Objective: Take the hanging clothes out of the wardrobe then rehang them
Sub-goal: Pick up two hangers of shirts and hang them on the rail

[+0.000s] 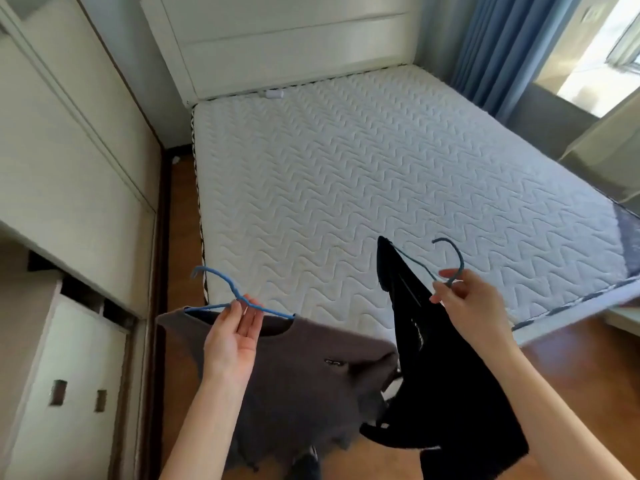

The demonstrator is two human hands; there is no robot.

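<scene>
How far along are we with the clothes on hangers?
Done: two garments are out, held clear of the white wardrobe. In hand: the left hand holds the light blue hanger carrying a grey-brown knitted sweater; the right hand pinches the dark blue hanger with a black garment. Left: rehanging both; neither hangs anywhere yet.

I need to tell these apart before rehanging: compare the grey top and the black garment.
Colour: the grey top is brownish grey; the black garment is black.
Pose: the grey top faces the camera, spread wide; the black garment is turned edge-on and looks narrow.
Hanger: the grey top's bright blue hanger is in the left hand; the black garment's dark blue hanger is in the right hand.
Shared: both hang from thin hangers.
</scene>
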